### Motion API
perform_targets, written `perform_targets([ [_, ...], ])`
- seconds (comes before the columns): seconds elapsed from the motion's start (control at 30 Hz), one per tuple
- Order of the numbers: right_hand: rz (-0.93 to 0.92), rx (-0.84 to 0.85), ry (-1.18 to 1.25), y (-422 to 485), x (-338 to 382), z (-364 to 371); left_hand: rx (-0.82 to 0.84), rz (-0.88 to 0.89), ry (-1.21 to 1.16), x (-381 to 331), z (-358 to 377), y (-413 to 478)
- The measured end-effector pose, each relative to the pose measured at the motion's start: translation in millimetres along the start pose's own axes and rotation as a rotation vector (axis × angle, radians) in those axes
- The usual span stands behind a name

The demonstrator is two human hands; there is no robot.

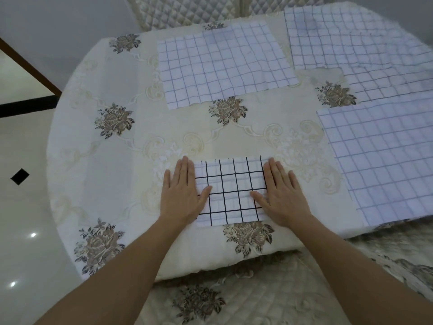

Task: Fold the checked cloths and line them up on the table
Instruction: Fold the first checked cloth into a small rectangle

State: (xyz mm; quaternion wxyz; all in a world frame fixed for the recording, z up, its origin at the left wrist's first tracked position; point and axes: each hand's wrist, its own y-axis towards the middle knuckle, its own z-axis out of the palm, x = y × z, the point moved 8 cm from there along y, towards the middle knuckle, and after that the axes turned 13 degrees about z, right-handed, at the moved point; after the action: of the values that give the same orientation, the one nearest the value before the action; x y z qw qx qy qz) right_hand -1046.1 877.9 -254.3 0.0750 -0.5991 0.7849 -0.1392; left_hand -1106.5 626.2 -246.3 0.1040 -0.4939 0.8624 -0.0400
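Round table (112, 160) under a cream embroidered tablecloth with grey-brown flower motifs; pale glossy floor to the left, a quilted chair back beyond the far edge.

Near edge, centre: a small folded cloth (230, 191) with a bold black grid lies flat, square to the person. Left hand (181, 191) rests palm down on its left edge, right hand (282, 191) palm down on its right edge. Both are flat with fingers extended and nothing grasped, thumbs pointing inward over the fabric. Judged step: pressing or smoothing the fold.

Right edge: a large checked cloth (379, 165) with thin blue lines lies spread out, its near corner reaching the table's rim. Far right: another big checked cloth (351, 43), wrinkled, running past the frame. Far centre: a medium checked cloth (222, 66) lies flat with slight ripples; whether it is folded I cannot tell.

Handling (judgement): thin, light, limp fabric. It will not hold shape if lifted by one point, so take it by two corners or along one hem and crease it with flat palms. The tablecloth beneath looks soft and may drag along.

Room (judgement): bare tablecloth across the left half and the middle band between the near cloth and the far ones gives enough space to line up folded pieces. The right side is crowded, and its cloths lie close to the rim and could slide off.
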Motion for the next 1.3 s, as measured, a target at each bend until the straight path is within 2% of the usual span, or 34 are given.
perform_targets([
  [0.07, 0.019, -0.009, 0.031, -6, -9, -12, -0.042, 0.025, -0.025, -7, -18, 5],
  [0.1, 0.046, -0.050, 0.066, -11, -15, -20, -0.072, 0.106, -0.015, -18, -30, 11],
  [0.23, 0.164, -0.320, 0.208, -40, -32, -53, -0.114, 0.650, -0.016, -96, -58, 44],
  [0.3, 0.213, -0.380, 0.238, -49, -33, -59, -0.097, 0.862, -0.002, -132, -63, 61],
  [0.43, 0.303, -0.327, 0.325, -53, -32, -57, 0.033, 1.100, 0.069, -178, -62, 84],
  [0.57, 0.387, -0.247, 0.405, -50, -33, -45, 0.202, 1.254, 0.197, -199, -47, 95],
  [0.7, 0.458, -0.161, 0.479, -45, -36, -32, 0.332, 1.319, 0.234, -204, -37, 102],
  [1.07, 0.597, -0.001, 0.726, -29, -43, -20, 0.335, 1.302, 0.195, -206, -35, 125],
  [1.13, 0.602, -0.028, 0.758, -24, -52, -28, 0.305, 1.286, 0.134, -212, -43, 134],
  [1.3, 0.539, -0.233, 0.801, -19, -73, -71, 0.080, 1.285, -0.033, -223, -71, 151],
])
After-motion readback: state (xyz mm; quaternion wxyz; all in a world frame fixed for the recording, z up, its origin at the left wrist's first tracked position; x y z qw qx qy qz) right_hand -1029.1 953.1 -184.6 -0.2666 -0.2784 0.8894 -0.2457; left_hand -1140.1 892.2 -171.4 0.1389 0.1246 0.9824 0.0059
